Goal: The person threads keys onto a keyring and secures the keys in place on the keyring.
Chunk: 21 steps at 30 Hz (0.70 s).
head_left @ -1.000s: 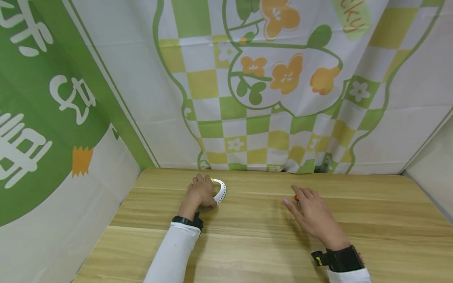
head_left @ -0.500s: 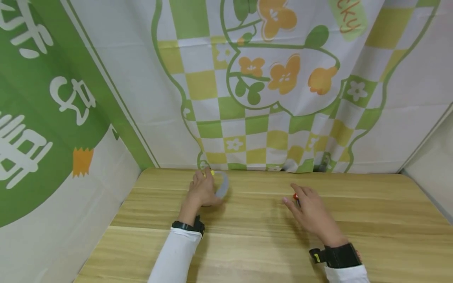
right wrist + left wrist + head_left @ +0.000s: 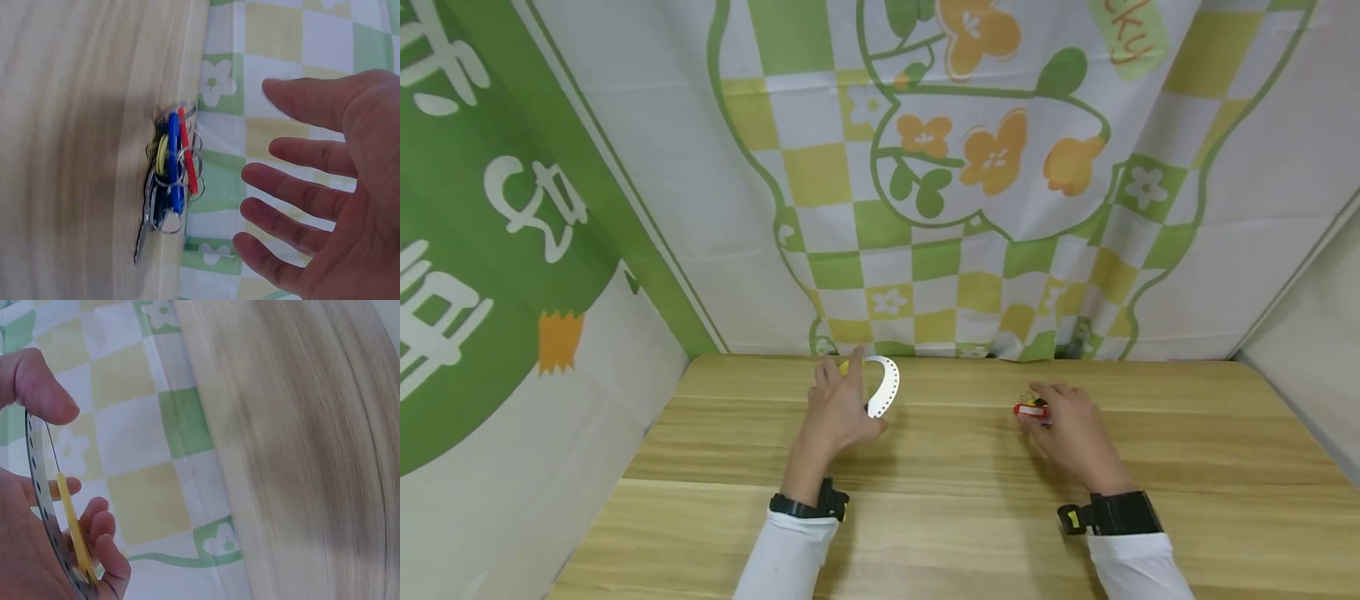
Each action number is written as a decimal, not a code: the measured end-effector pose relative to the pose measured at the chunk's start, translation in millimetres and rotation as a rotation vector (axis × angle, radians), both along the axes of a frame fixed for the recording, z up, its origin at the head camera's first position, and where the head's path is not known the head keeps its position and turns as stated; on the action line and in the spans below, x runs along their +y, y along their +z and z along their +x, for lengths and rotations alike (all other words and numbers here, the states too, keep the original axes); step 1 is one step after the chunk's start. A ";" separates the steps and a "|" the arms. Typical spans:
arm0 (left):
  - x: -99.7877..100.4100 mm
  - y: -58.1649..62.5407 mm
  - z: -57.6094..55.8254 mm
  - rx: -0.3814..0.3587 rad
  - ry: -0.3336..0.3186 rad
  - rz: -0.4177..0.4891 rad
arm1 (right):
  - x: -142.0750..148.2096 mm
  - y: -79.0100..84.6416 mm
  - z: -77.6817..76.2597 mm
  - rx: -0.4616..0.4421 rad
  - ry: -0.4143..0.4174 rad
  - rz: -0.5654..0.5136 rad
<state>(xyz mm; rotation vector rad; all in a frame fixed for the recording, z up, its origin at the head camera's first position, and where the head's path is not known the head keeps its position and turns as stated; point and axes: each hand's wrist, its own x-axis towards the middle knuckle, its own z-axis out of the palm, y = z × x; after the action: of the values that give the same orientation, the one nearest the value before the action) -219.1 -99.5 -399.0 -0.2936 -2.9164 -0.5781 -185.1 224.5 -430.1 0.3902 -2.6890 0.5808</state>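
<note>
In the left hand, a white curved strip with a row of holes is gripped between thumb and curled fingers; whether the table is touched by it cannot be told. A slim yellow piece is seen along its inner side, near the fingers. The right hand is held with fingers spread and nothing gripped, just beside a bunch of keys with red, blue and yellow tags, by which the tabletop is overlapped near its far edge. Both wrists are strapped in black, and a checked curtain is hung behind.
</note>
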 end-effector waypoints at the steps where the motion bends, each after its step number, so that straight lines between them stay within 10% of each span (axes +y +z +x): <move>1: 0.9 0.3 1.4 0.003 -0.001 -0.003 | 1.4 0.7 -2.0 0.003 -0.005 0.007; 21: 10.3 -2.7 16.1 0.025 0.012 0.052 | 19.6 6.4 -14.2 -0.139 -0.072 0.084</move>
<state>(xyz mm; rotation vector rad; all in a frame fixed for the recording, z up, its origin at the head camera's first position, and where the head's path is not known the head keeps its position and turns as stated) -203.0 -89.1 -401.7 -0.2744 -2.8718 -0.6424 -199.3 244.0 -423.7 0.2830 -2.8539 0.4923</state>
